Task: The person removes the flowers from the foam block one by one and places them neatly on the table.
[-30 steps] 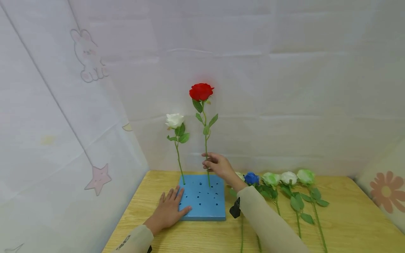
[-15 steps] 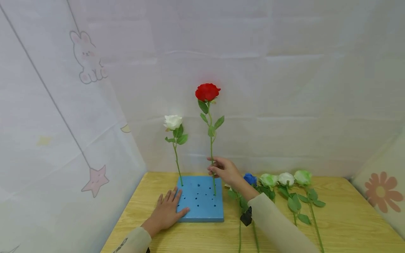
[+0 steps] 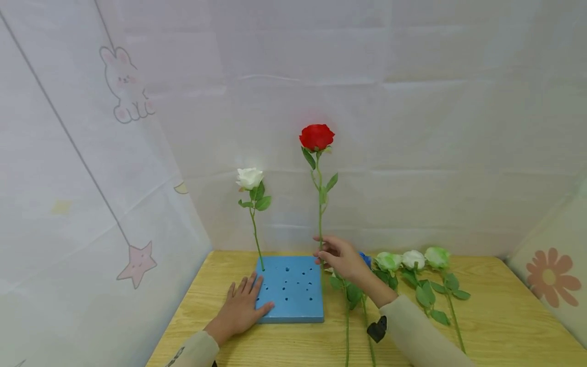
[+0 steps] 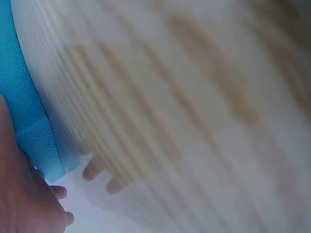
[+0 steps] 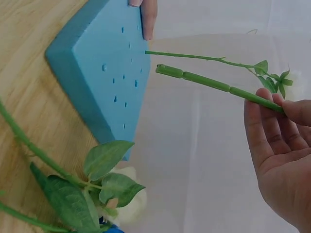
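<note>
Red rose (image 3: 317, 136) stands upright in the right hand (image 3: 340, 259), whose grip pinches the green stem (image 5: 218, 85) low down between thumb and fingertips, the cut end hanging free just off the right edge of the blue foam block (image 3: 290, 289). Left hand (image 3: 241, 309) lies flat with straight fingers on the block's near left corner and the tabletop (image 3: 495, 316); beyond its fingertips a white rose (image 3: 249, 178) stands planted in the block. Behind the right hand, more roses (image 3: 412, 260) lie in a row.
</note>
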{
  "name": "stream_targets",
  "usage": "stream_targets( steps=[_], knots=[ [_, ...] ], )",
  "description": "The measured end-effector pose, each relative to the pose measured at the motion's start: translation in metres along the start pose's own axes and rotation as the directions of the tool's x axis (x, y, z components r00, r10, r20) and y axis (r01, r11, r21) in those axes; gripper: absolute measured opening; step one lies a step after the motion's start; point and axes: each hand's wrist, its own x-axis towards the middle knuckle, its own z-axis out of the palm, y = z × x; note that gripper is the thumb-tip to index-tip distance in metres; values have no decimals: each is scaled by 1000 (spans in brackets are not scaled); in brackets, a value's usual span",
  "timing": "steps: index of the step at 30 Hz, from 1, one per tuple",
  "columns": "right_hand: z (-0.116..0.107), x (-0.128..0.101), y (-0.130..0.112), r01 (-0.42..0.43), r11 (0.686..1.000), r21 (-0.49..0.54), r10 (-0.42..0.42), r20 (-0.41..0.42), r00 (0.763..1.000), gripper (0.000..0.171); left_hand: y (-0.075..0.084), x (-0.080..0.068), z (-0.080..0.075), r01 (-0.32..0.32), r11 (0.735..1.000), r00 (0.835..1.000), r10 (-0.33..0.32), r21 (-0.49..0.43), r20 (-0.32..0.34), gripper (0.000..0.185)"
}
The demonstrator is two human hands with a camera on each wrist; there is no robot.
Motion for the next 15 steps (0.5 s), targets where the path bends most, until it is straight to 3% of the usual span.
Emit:
stream_targets(
  steps=[9,15],
  knots=[
    [-13,-34,1,59,998,-35,-58,28,998,40,3,-1,-5,4,1000,1000,-4,-2,10,96],
    [-24,-56,1,39,998,-49,-38,18,999,41,6,-2,-6,2,1000,1000,-2,0,-7,94]
  ],
)
